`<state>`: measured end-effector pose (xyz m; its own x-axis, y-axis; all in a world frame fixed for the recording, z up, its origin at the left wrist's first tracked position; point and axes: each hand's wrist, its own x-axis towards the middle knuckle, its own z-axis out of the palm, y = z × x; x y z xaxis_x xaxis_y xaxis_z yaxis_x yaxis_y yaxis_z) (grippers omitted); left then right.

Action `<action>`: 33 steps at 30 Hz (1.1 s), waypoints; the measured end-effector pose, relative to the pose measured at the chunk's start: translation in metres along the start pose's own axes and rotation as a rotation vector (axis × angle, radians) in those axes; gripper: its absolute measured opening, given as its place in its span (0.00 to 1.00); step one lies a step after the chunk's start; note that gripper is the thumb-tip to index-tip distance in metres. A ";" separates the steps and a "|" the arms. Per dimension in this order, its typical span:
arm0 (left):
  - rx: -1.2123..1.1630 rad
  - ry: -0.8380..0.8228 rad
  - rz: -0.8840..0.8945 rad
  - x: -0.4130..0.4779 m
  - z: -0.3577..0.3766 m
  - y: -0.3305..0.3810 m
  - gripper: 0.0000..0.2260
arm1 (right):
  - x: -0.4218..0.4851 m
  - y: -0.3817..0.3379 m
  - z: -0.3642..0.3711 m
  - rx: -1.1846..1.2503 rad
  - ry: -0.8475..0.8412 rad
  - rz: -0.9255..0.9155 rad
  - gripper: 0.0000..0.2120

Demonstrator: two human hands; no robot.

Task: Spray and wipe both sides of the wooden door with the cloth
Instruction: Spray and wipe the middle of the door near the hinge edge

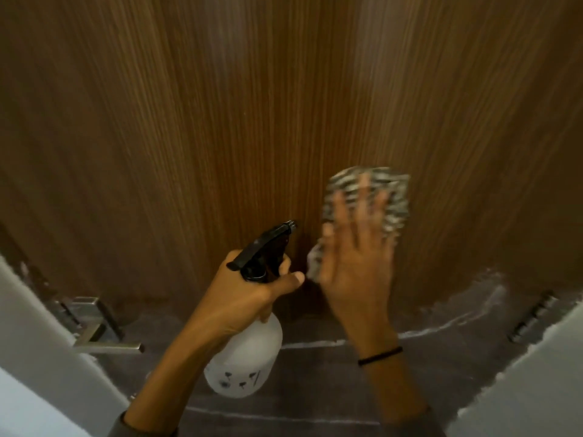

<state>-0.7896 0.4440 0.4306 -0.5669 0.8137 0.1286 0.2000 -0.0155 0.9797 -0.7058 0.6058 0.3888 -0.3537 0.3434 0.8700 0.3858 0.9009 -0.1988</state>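
Observation:
The brown wooden door (pixel 220 105) fills most of the head view. My right hand (pixel 356 257) lies flat with fingers spread, pressing a grey-and-white striped cloth (pixel 394 187) against the door's lower middle; the hand is motion-blurred. To its left, my left hand (pixel 252 291) grips the neck of a white spray bottle (pixel 246 357) with a black trigger head (pixel 262 250). The nozzle points up toward the door, close to the cloth.
A metal lever handle (pixel 94 329) sticks out at the lower left by the door's edge. A hinge (pixel 533 313) shows at the lower right beside a white wall (pixel 536 389). Dark grey floor tiles (pixel 315 389) lie below.

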 end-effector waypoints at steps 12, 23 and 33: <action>0.048 -0.078 0.020 0.015 0.021 0.006 0.09 | -0.082 -0.003 0.037 0.140 0.005 0.132 0.36; 0.098 -0.251 -0.009 0.012 0.090 -0.013 0.08 | -0.122 0.079 -0.005 0.385 0.115 0.648 0.26; 0.308 -0.188 -0.127 0.030 0.187 -0.050 0.15 | -0.158 0.118 -0.079 0.207 0.262 0.880 0.24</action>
<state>-0.6672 0.5783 0.3563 -0.4517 0.8908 -0.0498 0.3847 0.2448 0.8900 -0.5375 0.6370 0.2632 0.2058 0.8753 0.4376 0.2556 0.3836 -0.8874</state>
